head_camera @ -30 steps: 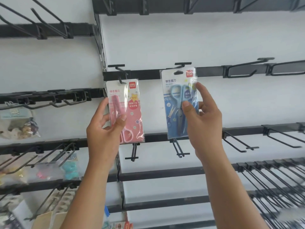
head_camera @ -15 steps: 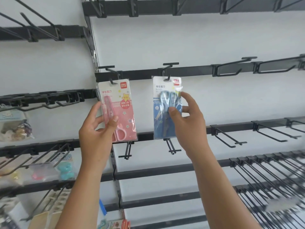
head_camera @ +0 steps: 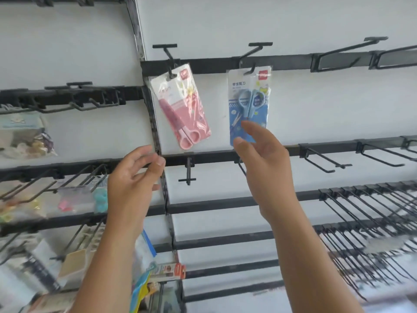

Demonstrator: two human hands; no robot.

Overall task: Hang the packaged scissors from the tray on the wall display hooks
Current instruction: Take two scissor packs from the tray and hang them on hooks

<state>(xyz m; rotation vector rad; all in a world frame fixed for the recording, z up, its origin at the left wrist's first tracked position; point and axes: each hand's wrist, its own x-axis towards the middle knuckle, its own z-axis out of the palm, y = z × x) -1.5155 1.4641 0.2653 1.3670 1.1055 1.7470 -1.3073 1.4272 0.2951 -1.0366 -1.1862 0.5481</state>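
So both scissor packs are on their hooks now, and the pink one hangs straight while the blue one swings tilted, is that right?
Not quite: the head view shows the reverse. The pink scissor pack hangs tilted from its hook, and the blue scissor pack hangs straight. Both are on hooks.

wall: white | rails: black, horizontal | light: bright, even

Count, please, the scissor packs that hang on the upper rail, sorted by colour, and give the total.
Pink scissor pack: 1, hanging tilted on its hook
Blue scissor pack: 1, hanging on the next hook
Total: 2
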